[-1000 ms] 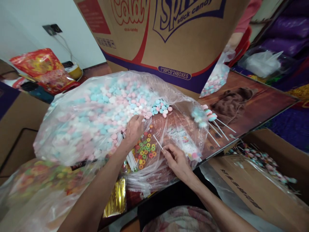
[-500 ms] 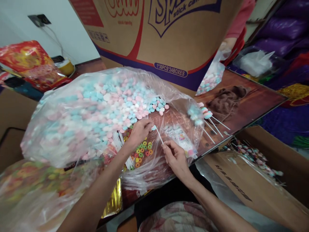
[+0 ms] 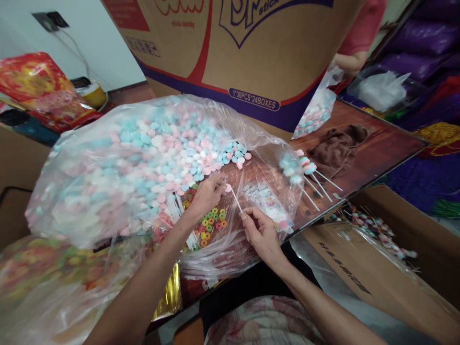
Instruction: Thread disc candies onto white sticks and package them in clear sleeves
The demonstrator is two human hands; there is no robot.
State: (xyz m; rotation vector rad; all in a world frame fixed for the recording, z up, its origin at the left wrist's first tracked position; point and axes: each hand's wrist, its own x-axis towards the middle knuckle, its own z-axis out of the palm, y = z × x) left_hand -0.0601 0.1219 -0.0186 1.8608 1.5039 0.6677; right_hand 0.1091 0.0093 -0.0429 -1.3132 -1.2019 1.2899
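My right hand (image 3: 261,232) pinches the lower end of a thin white stick (image 3: 237,199). At the stick's upper end is a small pink marshmallow (image 3: 227,188). My left hand (image 3: 211,192) has its fingertips closed at that marshmallow, partly hiding it. Beyond my hands, a large clear plastic bag (image 3: 266,139) spreads over the table, full of pink, blue and white marshmallows (image 3: 161,143). Several loose marshmallows (image 3: 235,154) lie at its mouth. Beside my left wrist are coloured candy rings (image 3: 212,223) and a bundle of white sticks (image 3: 175,208).
A big cardboard carton (image 3: 230,62) stands at the back. Marshmallow skewers (image 3: 309,167) lie on the table (image 3: 388,139) at right, near a brown cloth (image 3: 339,148). An open box (image 3: 388,278) holds more skewers. A co-worker's arm (image 3: 352,62) shows behind the carton.
The marshmallow at the stick's tip looked blue and white before and now looks pink. Both hands keep nearly the same place; the view has shifted slightly.
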